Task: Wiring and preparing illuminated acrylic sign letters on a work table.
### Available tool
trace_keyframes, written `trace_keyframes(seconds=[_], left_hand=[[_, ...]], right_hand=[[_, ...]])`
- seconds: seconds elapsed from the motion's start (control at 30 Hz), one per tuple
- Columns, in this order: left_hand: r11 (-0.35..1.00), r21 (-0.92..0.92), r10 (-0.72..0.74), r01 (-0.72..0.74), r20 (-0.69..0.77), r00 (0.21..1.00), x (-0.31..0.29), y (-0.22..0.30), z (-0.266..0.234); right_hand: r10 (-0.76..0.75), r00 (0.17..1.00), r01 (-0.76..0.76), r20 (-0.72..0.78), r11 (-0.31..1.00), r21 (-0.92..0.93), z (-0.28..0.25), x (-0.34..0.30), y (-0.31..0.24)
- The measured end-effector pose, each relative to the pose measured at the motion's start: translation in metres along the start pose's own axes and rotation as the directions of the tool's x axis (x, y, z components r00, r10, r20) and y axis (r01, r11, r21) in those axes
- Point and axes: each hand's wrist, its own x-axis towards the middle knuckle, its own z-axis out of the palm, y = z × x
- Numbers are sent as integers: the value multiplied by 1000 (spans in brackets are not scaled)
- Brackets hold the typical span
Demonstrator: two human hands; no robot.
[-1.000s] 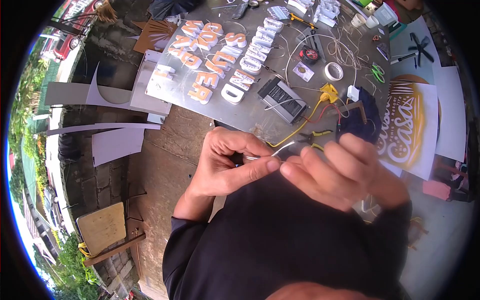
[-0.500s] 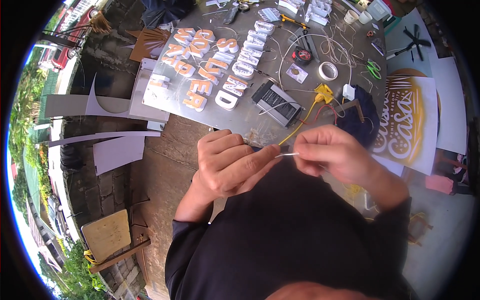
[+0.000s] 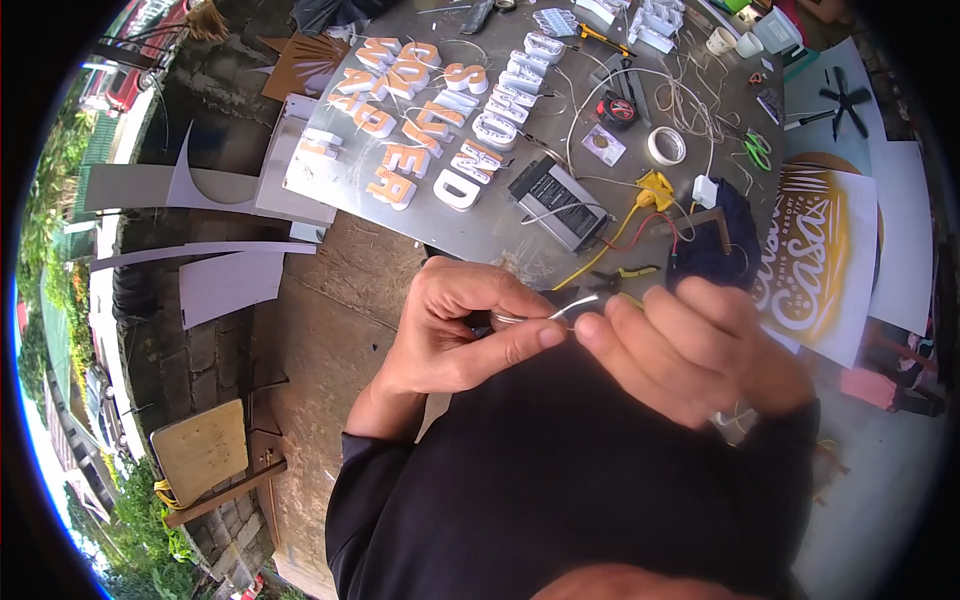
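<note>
A thin white wire [image 3: 576,306] pokes out from my left hand [image 3: 465,325], which pinches it between thumb and fingers, its pale tip angled up to the right. My right hand [image 3: 690,345] is closed, slightly blurred, its fingertips pressed together close to the left thumb. A fine strand seems to run into those fingertips; much of it is hidden. Just beyond the hands, pliers with yellow-and-black handles [image 3: 636,271] lie at the table's near edge. Behind them a yellow cord [image 3: 598,262] leads to a yellow plug connector [image 3: 653,190].
On the metal table [image 3: 330,180] stand rows of channel letters [image 3: 405,165], a black-and-silver power supply box [image 3: 560,205], a tape roll [image 3: 666,146], a tape measure [image 3: 617,110] and green-handled scissors [image 3: 758,150]. A painted sign panel [image 3: 825,260] leans at the right.
My left hand has opened from a knuckles-up grip into a thumb-and-finger pinch. The right hand has turned over and moved lower. Pliers now show beyond the hands.
</note>
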Motion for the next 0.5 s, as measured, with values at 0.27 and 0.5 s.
trace_keyframes(seconds=[0.27, 0.5], left_hand=[[640, 627, 493, -444, 109, 863, 7, -2, -5], [959, 240, 187, -153, -126, 974, 2, -8, 1]], right_hand=[[556, 705, -693, 440, 406, 596, 2, 1, -3], [542, 830, -552, 130, 766, 329, -1, -8, -5]])
